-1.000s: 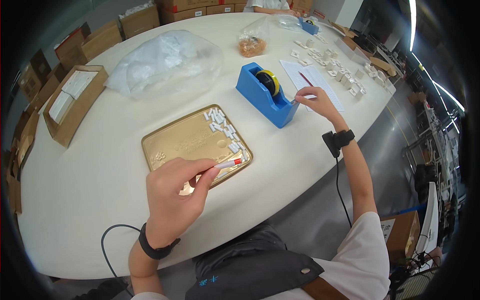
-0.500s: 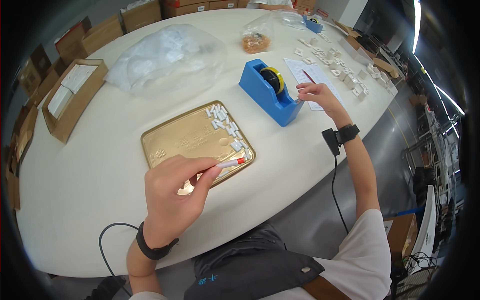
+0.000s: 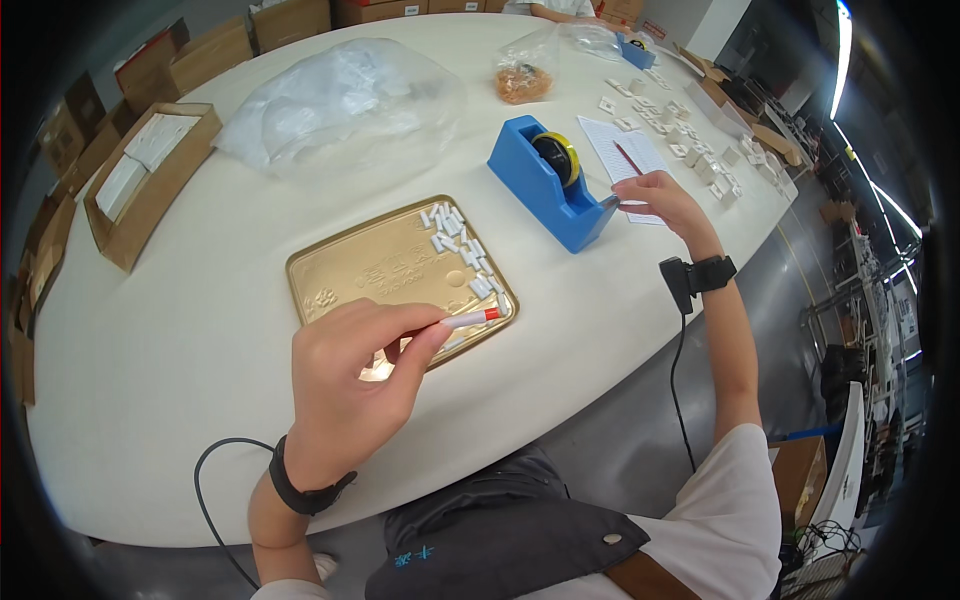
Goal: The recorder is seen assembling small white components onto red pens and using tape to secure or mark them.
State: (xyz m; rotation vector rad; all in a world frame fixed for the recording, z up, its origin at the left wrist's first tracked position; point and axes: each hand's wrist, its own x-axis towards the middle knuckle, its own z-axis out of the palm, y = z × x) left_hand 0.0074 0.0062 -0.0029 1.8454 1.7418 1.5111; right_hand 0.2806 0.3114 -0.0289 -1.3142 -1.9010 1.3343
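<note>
Between the thumb and fingers of my left hand (image 3: 365, 365) is a small white tube with a red end (image 3: 470, 319), held above the near right corner of a gold metal tray (image 3: 350, 225). Several short white tubes (image 3: 468, 252) lie loose along the tray's right side. My right hand (image 3: 665, 200) is at the front tip of a blue tape dispenser (image 3: 550, 205), its thumb and forefinger pinched together at the cutting edge. Whatever they pinch is too small to make out. A roll of tape with a yellow rim (image 3: 556, 160) sits in the dispenser.
A large clear plastic bag (image 3: 340, 100) and a bag of small orange pieces (image 3: 523, 84) lie farther back. Left stands an open cardboard box (image 3: 150, 180). Behind the dispenser are a printed sheet (image 3: 640, 155), a red pen (image 3: 627, 157) and several white blocks (image 3: 700, 155).
The fingers of my right hand have closed together at the dispenser's tip. My left hand still holds the tube over the tray. The whole view has shifted slightly.
</note>
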